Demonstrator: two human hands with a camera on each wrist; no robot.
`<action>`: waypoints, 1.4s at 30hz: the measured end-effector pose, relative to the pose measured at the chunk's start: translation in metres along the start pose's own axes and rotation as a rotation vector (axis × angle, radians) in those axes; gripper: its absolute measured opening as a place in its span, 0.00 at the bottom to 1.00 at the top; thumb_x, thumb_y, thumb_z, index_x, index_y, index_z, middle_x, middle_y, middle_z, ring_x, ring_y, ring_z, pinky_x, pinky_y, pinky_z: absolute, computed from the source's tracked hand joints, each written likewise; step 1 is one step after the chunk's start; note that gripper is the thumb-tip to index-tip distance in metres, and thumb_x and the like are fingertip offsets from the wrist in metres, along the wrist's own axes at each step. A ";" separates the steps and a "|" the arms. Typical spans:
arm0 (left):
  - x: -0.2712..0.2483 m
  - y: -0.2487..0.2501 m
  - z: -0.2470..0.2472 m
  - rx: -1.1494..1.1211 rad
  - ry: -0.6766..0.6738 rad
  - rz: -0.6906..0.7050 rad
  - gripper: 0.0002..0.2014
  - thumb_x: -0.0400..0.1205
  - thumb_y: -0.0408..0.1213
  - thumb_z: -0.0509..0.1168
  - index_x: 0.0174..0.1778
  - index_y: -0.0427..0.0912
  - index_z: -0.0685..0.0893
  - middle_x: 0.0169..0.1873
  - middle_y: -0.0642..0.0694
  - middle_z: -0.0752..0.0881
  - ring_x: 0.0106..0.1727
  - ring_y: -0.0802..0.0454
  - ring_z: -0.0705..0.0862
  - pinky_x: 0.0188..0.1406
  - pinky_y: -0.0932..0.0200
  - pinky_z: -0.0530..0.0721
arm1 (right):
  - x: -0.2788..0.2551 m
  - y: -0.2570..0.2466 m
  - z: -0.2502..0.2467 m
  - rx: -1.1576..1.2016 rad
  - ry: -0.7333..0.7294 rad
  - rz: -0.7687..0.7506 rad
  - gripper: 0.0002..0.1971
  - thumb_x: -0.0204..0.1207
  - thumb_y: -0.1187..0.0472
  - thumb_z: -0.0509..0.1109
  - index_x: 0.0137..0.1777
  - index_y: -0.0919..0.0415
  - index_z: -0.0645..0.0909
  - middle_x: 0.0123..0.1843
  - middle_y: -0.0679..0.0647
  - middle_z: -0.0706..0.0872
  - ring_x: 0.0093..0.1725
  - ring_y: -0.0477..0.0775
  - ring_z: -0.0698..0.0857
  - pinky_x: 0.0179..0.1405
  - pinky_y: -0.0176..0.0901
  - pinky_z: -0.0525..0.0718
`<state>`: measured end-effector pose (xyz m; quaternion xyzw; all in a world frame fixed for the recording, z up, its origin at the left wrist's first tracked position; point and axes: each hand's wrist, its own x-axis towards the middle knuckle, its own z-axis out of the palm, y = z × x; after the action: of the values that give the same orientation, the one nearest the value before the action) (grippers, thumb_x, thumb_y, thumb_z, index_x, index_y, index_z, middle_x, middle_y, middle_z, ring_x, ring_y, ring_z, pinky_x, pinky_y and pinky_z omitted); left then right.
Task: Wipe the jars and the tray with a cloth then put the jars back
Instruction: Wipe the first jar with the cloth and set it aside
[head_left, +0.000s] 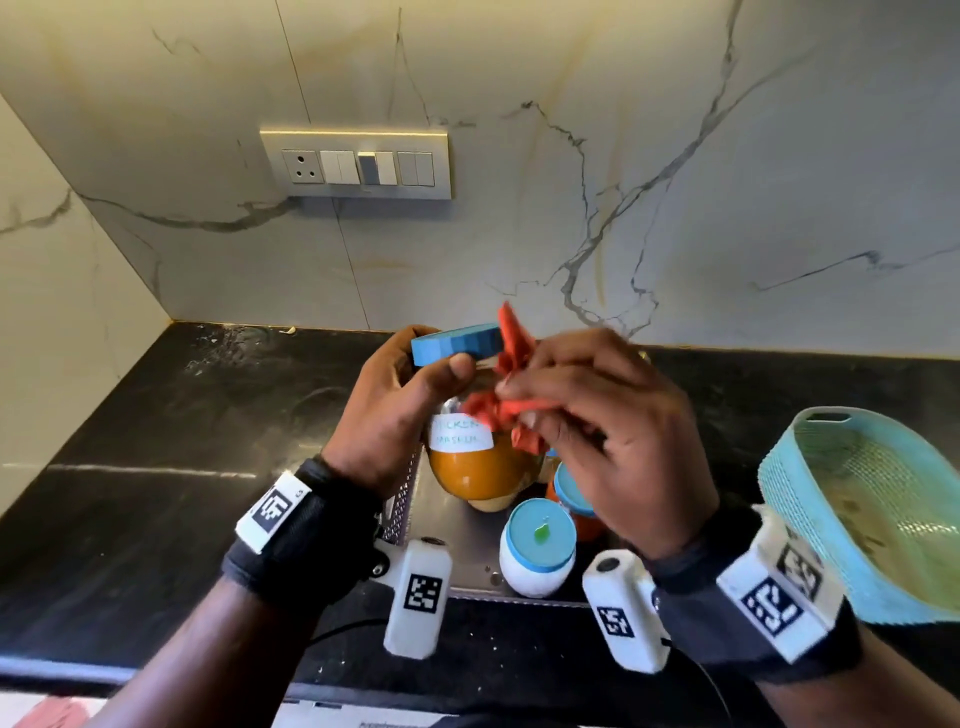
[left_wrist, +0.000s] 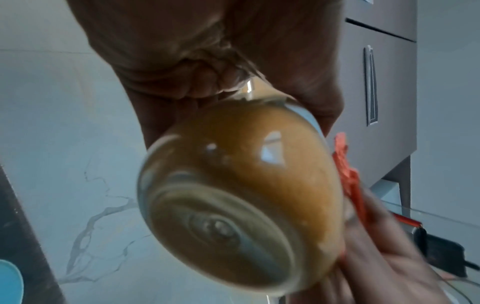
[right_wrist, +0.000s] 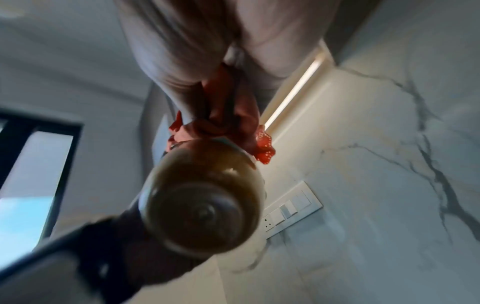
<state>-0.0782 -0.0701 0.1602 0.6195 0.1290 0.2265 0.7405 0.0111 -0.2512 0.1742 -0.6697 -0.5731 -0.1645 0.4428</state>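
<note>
The white marble-patterned wall (head_left: 675, 156) with grey veins fills the background, carrying a silver switch panel (head_left: 356, 164). Below it runs the black stone counter (head_left: 156, 415). At the right edge, a light blue woven plastic basket (head_left: 810, 467) is tilted, partly cut off by the frame.

On the counter lies a flat metal tray (head_left: 457, 540) with a perforated side wall, largely hidden behind the hands. On it stand a small white jar with a blue lid (head_left: 537, 545) and, beside it, an orange-filled jar with a blue lid (head_left: 574, 499), mostly covered by the right hand.

The left hand (head_left: 395, 410) grips the round glass jar of yellow-brown powder (head_left: 475, 467) near its blue lid (head_left: 457, 344), fingers and thumb curled round the neck, holding it above the tray. Its white paper label is handwritten and partly covered. The right hand (head_left: 597, 431) pinches a crumpled red cloth (head_left: 511, 395) against the jar's upper side.

Only the head view shows the tray, the lid and the label. The left wrist view looks up at the jar's thick glass base (left_wrist: 221, 222), with the cloth (left_wrist: 350, 181) as a thin red strip at its right and a grey cabinet (left_wrist: 384, 82) behind. The right wrist view, blurred, shows the same base (right_wrist: 205, 211), white dots on the cloth (right_wrist: 262, 144) and a dark-framed window (right_wrist: 33, 174).
</note>
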 end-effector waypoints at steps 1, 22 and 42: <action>0.000 0.000 -0.002 -0.022 0.019 0.000 0.41 0.66 0.52 0.81 0.60 0.22 0.77 0.49 0.25 0.88 0.50 0.37 0.86 0.55 0.37 0.84 | -0.009 -0.005 0.003 -0.052 -0.043 -0.053 0.07 0.80 0.68 0.75 0.55 0.61 0.92 0.54 0.58 0.87 0.54 0.57 0.86 0.55 0.51 0.85; -0.003 -0.007 0.008 -0.117 -0.017 -0.052 0.42 0.69 0.51 0.75 0.67 0.19 0.76 0.57 0.22 0.86 0.56 0.32 0.85 0.64 0.32 0.81 | -0.018 -0.003 -0.003 -0.120 -0.036 -0.118 0.07 0.82 0.69 0.72 0.53 0.63 0.92 0.53 0.61 0.88 0.53 0.59 0.87 0.55 0.50 0.86; 0.005 -0.004 0.010 -0.171 -0.070 -0.002 0.47 0.59 0.63 0.83 0.63 0.28 0.83 0.53 0.29 0.88 0.53 0.34 0.86 0.62 0.32 0.82 | 0.012 0.004 -0.006 0.167 0.146 0.123 0.08 0.76 0.78 0.74 0.51 0.69 0.89 0.52 0.59 0.87 0.56 0.53 0.88 0.56 0.45 0.87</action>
<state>-0.0686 -0.0772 0.1588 0.5615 0.0838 0.2141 0.7949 0.0201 -0.2485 0.1847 -0.6505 -0.5091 -0.1369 0.5467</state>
